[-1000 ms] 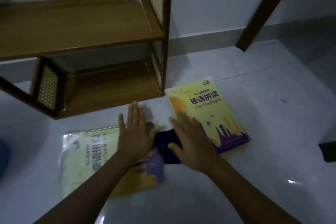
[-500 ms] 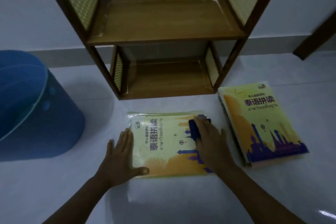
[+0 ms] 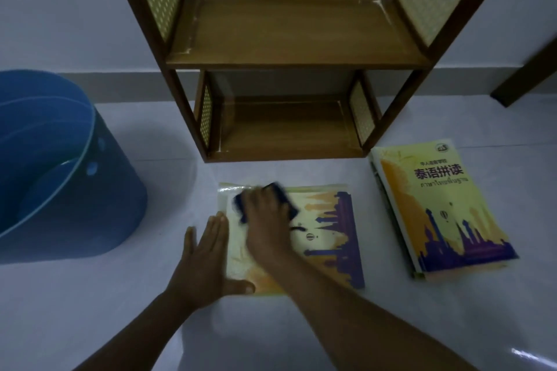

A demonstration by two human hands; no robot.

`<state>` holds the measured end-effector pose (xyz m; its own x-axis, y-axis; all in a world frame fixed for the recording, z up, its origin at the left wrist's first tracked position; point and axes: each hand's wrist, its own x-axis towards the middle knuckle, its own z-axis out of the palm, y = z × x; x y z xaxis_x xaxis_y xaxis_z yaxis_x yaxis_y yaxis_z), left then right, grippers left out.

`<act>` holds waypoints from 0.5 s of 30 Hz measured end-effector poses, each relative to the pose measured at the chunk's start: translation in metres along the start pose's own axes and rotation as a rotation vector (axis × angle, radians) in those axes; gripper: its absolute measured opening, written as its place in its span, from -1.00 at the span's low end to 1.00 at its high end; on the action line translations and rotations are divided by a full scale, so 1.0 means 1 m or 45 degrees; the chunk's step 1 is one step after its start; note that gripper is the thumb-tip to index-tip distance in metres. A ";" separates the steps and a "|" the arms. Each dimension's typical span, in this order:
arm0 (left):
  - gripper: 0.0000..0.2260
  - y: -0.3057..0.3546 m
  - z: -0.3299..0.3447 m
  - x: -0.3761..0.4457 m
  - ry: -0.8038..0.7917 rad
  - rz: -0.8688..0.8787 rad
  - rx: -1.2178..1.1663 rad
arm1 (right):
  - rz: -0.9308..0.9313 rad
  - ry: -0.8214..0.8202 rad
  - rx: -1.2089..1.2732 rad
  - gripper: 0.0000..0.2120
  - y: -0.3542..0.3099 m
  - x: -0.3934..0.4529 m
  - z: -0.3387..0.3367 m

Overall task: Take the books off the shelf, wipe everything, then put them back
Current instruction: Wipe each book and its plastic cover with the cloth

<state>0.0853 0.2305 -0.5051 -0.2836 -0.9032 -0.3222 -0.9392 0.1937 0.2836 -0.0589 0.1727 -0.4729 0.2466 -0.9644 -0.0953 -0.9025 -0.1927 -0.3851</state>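
A yellow and purple book (image 3: 328, 238) lies flat on the floor in front of a small two-tier wooden shelf (image 3: 295, 39), whose boards are bare. My right hand (image 3: 268, 220) presses a dark blue cloth (image 3: 283, 194) onto the book's upper left part. My left hand (image 3: 208, 259) lies flat, fingers together, on the book's left edge and holds it down. A second stack of the same kind of books (image 3: 440, 208) lies to the right of the shelf.
A big blue plastic tub (image 3: 60, 178) stands on the floor at the left. A dark wooden furniture leg (image 3: 524, 75) slants down at the far right. The floor (image 3: 150, 325) is pale glossy tile, with a white wall behind the shelf.
My right hand has slid the cloth leftward and up across the book's cover. My left hand stays at the book's left edge. The view has swung left and moved closer.
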 end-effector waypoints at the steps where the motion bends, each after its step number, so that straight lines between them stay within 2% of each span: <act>1: 0.14 -0.001 0.002 0.000 0.016 0.017 0.046 | -0.230 -0.070 0.009 -0.28 -0.013 -0.019 0.006; 3: 0.09 -0.002 0.005 -0.002 0.024 0.017 0.065 | -0.515 -0.152 0.143 -0.25 -0.005 -0.043 0.002; 4: 0.12 -0.002 0.005 -0.003 0.033 -0.001 0.035 | -0.523 -0.131 0.174 -0.30 0.013 -0.041 -0.003; 5: 0.16 -0.002 0.004 -0.002 0.037 -0.024 0.001 | -0.429 -0.092 0.180 -0.36 0.035 -0.034 -0.007; 8: 0.22 0.000 0.002 -0.001 0.011 -0.036 -0.018 | 0.152 0.204 0.189 -0.42 0.091 -0.030 -0.022; 9: 0.22 0.001 0.002 -0.001 0.010 -0.039 -0.023 | 0.178 0.212 0.079 -0.46 0.090 -0.042 -0.024; 11: 0.21 0.001 0.002 -0.001 0.026 -0.047 -0.019 | -0.157 0.031 -0.054 -0.52 0.068 -0.080 -0.013; 12: 0.21 0.001 0.002 -0.002 0.039 -0.039 -0.001 | -0.395 -0.063 -0.035 -0.48 0.062 -0.101 -0.008; 13: 0.21 0.001 0.001 -0.001 0.032 -0.031 0.015 | -0.528 -0.143 0.001 -0.44 0.064 -0.113 -0.009; 14: 0.21 0.000 0.001 -0.001 -0.001 -0.030 0.019 | -0.589 -0.101 0.048 -0.40 0.075 -0.114 -0.011; 15: 0.21 0.000 -0.001 -0.001 -0.041 -0.045 0.008 | -0.520 0.012 0.096 -0.39 0.092 -0.110 -0.013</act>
<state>0.0858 0.2310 -0.5037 -0.2561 -0.8968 -0.3607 -0.9500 0.1644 0.2655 -0.1740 0.2583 -0.4860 0.5758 -0.8129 0.0874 -0.7024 -0.5465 -0.4560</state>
